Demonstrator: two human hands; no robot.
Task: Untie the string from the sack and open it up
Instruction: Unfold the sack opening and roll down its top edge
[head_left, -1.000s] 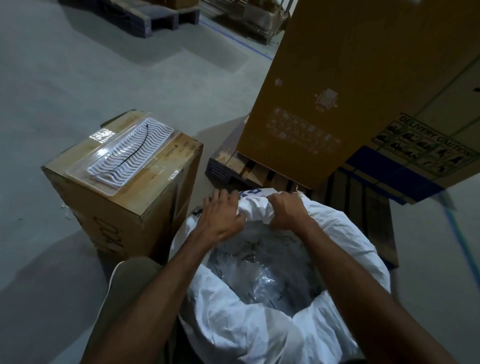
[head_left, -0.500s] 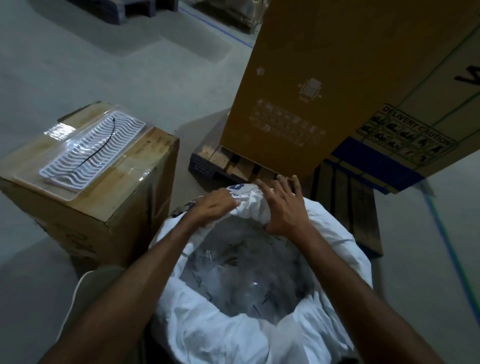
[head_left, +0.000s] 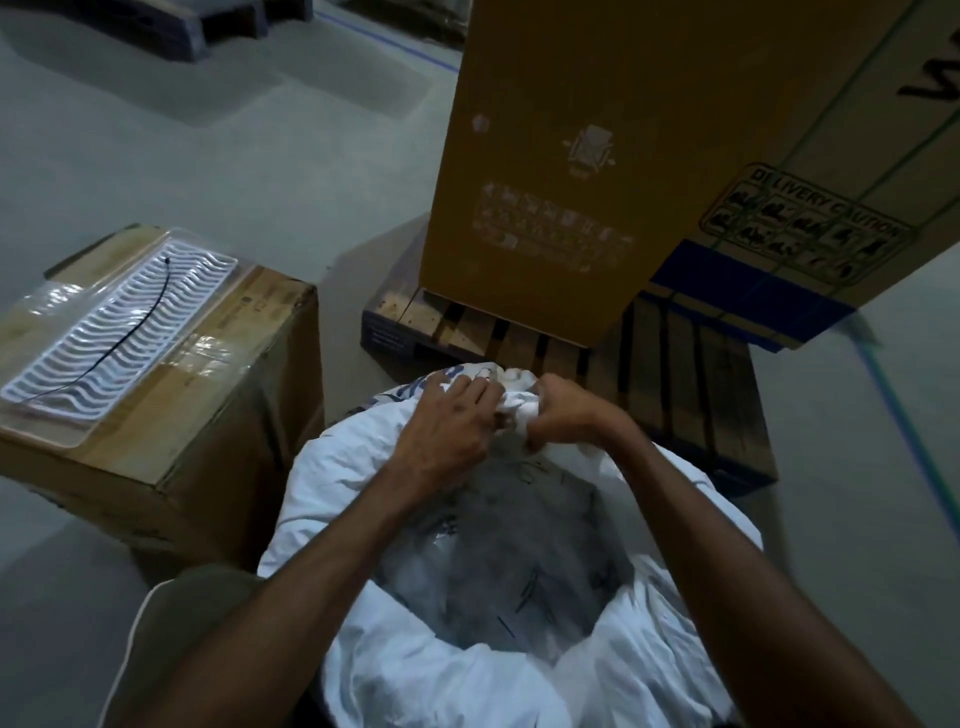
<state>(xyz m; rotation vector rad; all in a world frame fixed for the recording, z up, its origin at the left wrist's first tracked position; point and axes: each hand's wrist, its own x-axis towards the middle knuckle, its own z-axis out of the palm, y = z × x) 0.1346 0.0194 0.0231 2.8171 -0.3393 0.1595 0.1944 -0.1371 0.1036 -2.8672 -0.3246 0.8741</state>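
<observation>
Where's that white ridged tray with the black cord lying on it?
The white ridged tray lies at the far left of the head view, on top of the cardboard box that stands on the floor just left of the white sack.

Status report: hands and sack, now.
Left hand and right hand both gripping far rim of white woven sack. Mouth open. String not visible. Nothing obstructing.

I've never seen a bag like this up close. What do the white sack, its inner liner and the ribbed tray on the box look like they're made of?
White sack: probably woven plastic fabric; matte, with stiff crumpled folds where the hands bunch its rim.
Inner liner: thin clear plastic film, glossy and wrinkled, greyish contents showing through.
Ribbed tray: likely moulded white plastic, with even wavy ridges, lying in shiny clear wrapping.
</observation>
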